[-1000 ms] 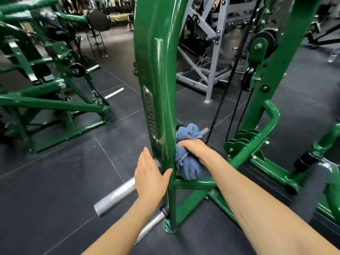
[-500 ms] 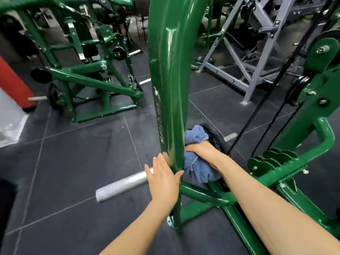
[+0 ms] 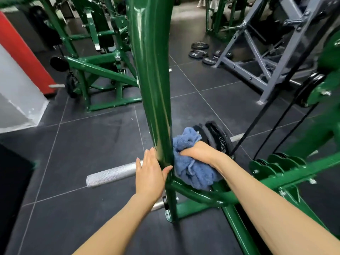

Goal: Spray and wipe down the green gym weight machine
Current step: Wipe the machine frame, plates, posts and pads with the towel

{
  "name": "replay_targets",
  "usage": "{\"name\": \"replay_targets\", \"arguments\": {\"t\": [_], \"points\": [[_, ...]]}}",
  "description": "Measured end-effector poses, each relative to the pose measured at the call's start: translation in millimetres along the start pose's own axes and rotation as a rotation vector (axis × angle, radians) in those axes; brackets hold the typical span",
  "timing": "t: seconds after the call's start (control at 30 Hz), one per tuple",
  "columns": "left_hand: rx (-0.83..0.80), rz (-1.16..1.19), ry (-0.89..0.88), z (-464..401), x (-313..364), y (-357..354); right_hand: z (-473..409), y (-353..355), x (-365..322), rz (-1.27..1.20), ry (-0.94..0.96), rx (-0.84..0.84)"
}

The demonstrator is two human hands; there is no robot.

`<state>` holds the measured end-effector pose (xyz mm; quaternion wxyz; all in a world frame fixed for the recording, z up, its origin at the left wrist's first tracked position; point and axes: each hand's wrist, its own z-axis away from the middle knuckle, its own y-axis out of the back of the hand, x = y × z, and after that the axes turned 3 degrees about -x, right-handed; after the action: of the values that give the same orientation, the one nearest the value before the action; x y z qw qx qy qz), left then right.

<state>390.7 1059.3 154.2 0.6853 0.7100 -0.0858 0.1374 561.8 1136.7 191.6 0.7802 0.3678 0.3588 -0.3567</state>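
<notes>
A glossy green upright post [image 3: 153, 85] of the weight machine rises through the middle of the view. My left hand [image 3: 150, 172] lies flat against the post's left side low down, fingers straight and thumb hooked round its front. My right hand [image 3: 197, 152] grips a bunched blue towel [image 3: 191, 166] and presses it against the right side of the post, just above a curved green crossbar [image 3: 206, 195]. No spray bottle is visible.
A knurled silver bar [image 3: 112, 174] sticks out left from the post near the floor. Black weight plates [image 3: 219, 138] sit behind the towel. Black cables [image 3: 272, 115] and green pulleys stand at right. Another green machine [image 3: 95, 67], a grey rack [image 3: 261, 52] and loose plates [image 3: 200, 52] lie beyond.
The view has swung left, bringing the far plates and a red-and-white wall into sight. Both hands stay low on the post, the right one with the towel barely moved.
</notes>
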Motion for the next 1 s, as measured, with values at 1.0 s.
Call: {"name": "replay_targets", "arguments": {"t": [1.0], "points": [[0.004,-0.116,-0.056,-5.1,-9.4,-11.5,-69.2,-3.7,31.9,-0.523,-0.202,-0.061]]}}
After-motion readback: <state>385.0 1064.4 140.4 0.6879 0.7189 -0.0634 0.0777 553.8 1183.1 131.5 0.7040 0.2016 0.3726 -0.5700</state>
